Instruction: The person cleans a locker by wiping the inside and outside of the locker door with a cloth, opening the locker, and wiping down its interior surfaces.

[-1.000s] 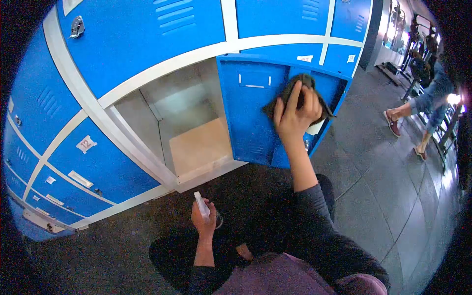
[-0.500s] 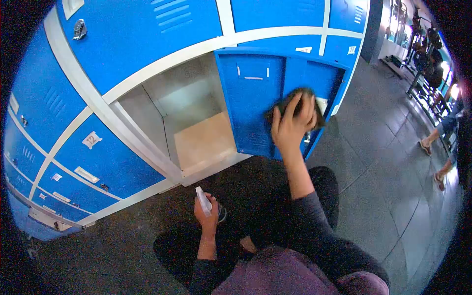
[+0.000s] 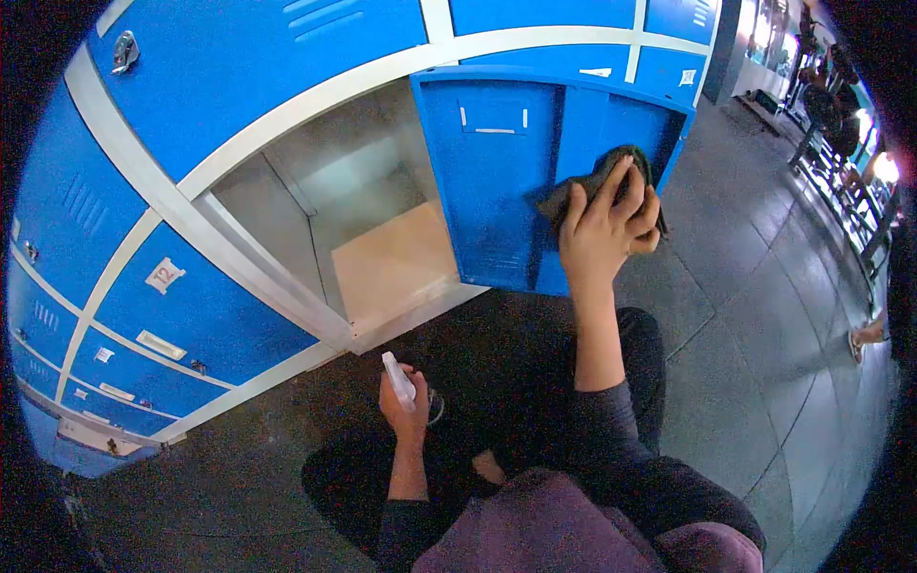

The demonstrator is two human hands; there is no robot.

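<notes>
My right hand [image 3: 602, 234] presses a dark cloth [image 3: 565, 199] against the inner face of an open blue locker door [image 3: 501, 205], near its free edge. The fingers are bent over the cloth, which covers part of the panel. Down by the floor, my left hand [image 3: 405, 406] is wrapped round a spray bottle whose white trigger head [image 3: 395, 378] points up toward the locker. The rest of that bottle is hidden by the hand and shadow. Left of the door, the open locker compartment [image 3: 373, 177] shows grey walls and a tan board on its bottom.
Closed blue lockers surround the open one, including a door labelled 12 [image 3: 164, 275] at the left. A metal latch [image 3: 124, 53] juts out at the upper left. Gym equipment [image 3: 826, 115] stands along the right, beyond dark floor tiles [image 3: 735, 315]. Another person's foot [image 3: 857, 344] shows at the far right.
My right hand has moved the cloth up and to the right across the door, toward its outer edge. My left hand still holds the spray bottle. The other person has mostly left the view.
</notes>
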